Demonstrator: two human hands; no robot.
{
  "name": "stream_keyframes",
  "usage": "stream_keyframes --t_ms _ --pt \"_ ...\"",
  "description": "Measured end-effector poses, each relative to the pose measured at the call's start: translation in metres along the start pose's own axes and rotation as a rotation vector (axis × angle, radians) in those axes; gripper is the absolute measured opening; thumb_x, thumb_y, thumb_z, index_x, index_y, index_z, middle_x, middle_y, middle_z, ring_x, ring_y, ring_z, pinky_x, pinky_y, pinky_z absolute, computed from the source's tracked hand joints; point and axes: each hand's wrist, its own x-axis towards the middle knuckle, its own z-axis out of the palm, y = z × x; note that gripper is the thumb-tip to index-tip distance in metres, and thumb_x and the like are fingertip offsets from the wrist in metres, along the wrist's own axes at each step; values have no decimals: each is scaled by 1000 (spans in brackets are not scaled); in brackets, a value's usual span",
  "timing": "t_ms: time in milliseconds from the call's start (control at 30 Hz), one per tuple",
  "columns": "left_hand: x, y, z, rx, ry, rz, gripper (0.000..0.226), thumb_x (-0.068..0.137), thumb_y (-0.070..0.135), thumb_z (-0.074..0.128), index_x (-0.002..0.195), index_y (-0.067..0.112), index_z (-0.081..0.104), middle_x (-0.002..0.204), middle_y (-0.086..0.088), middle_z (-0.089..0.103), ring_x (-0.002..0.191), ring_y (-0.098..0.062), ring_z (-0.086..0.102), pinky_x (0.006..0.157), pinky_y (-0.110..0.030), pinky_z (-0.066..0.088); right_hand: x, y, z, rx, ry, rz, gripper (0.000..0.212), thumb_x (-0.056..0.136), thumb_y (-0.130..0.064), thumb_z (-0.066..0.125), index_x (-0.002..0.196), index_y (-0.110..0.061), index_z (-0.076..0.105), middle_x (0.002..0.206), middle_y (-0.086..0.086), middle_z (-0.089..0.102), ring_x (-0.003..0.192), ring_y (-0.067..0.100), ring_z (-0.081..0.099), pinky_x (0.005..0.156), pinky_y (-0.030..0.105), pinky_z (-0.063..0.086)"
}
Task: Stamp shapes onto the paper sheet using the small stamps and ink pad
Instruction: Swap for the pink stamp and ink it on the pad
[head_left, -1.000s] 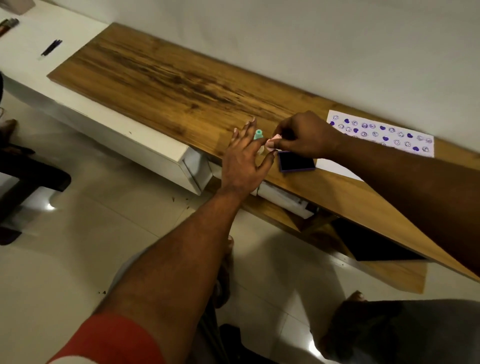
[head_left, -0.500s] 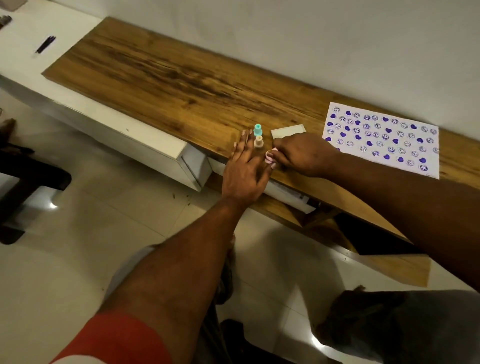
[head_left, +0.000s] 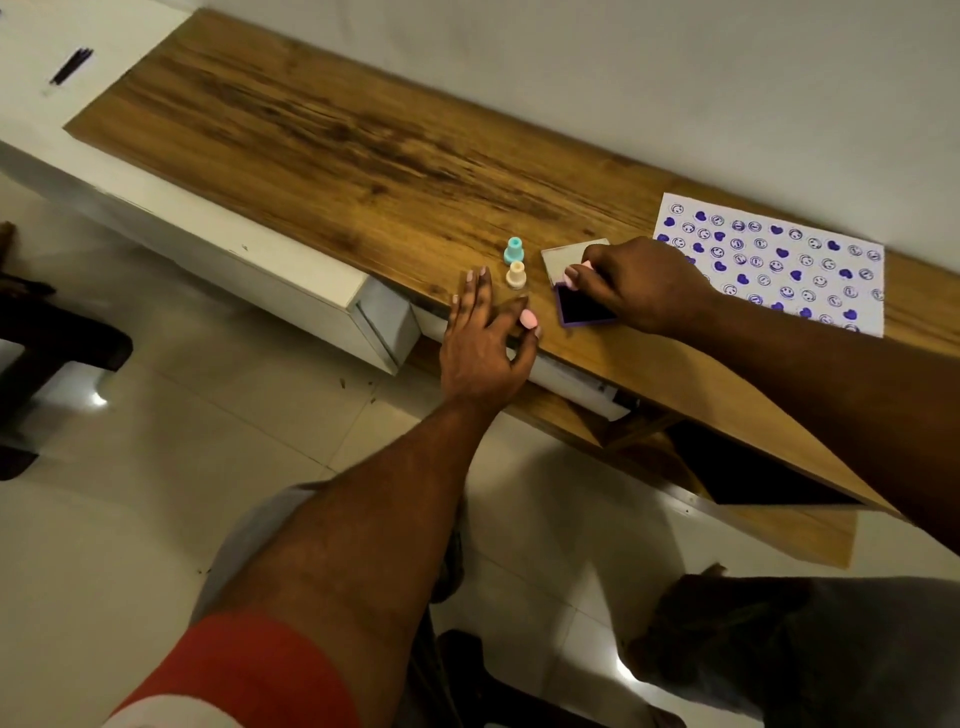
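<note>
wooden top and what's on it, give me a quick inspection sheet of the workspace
surface: wooden top, bare at left
job's things: paper sheet covered in purple hearts and smileys; open ink pad; teal stamp and beige stamp upright, apart
clutter: dark pen on the white ledge
grippers: left hand holds a pink stamp at its fingers; right hand holds another pink stamp by the pad
cables: nothing seen
surroundings: white wall, tiled floor
</note>
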Motion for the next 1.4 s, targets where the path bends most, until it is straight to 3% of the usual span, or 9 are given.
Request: stream_keyframes --t_ms 300,500,700,833,967,1100,1167,1300,1400 --pt "1 2 -7 -39 -24 -23 64 102 58 59 157 27 52 176 -11 23 165 -28 8 132 -49 18 -20 18 -1 18 -13 83 53 104 -61 38 89 -18 65 72 2 63 64 16 57 53 32 41" --pt "2 9 -8 -16 101 117 48 97 56 66 126 18 65 173 -17 28 165 -32 13 133 -50 11 -31 30 -4 -30 83 164 51 105 -59 37 97 -18 67 62 -16 46 59 5 47 50 26 27" --pt "42 43 -13 274 -15 305 78 94 79 48 151 27 56 178 -18 3 165 -39 -4 132 -57 -3 -42 36 7 -216 70 263 56 107 -56 28 102 -14 65 72 8 60 64 25 55 53 30 37" --pt "59 47 -12 392 -125 249 84 87 87 50 154 36 54 178 -16 -8 163 -40 -14 130 -58 -7 -42 33 15 -236 36 243 58 106 -58 28 110 -14 65 71 7 58 62 23 52 51 28 30" --pt "58 42 -4 315 -198 184 77 86 85 55 149 41 59 178 -12 -13 162 -39 -20 130 -57 -9 -36 31 17 -267 4 202 60 106 -57 26 121 -14 64 81 13 68 68 28 61 55 32 39" --pt "58 43 -3 235 -188 111 74 82 82 65 145 43 62 178 -11 -12 162 -38 -22 127 -52 -18 -26 16 14 -387 -101 85 53 107 -54 29 106 -13 63 82 10 65 61 21 48 56 31 35" --pt "58 44 -1 208 -191 81 74 80 79 70 144 43 63 179 -11 -11 161 -38 -23 126 -51 -19 -10 13 -7 -437 -13 46 51 107 -54 31 94 -15 62 72 7 60 54 22 45 51 28 26" --pt "60 43 -2 163 -204 40 73 78 77 74 142 44 64 179 -10 -10 161 -38 -25 128 -54 -15 11 4 -33 -552 464 170 48 105 -53 41 78 -18 60 57 7 60 45 30 55 49 21 9" --pt "61 44 -3 153 -219 37 71 77 77 75 141 47 64 179 -9 -12 161 -38 -26 126 -52 -17 -10 -11 23 -393 -16 241 46 109 -46 35 111 -11 65 94 15 72 78 35 69 58 34 38"
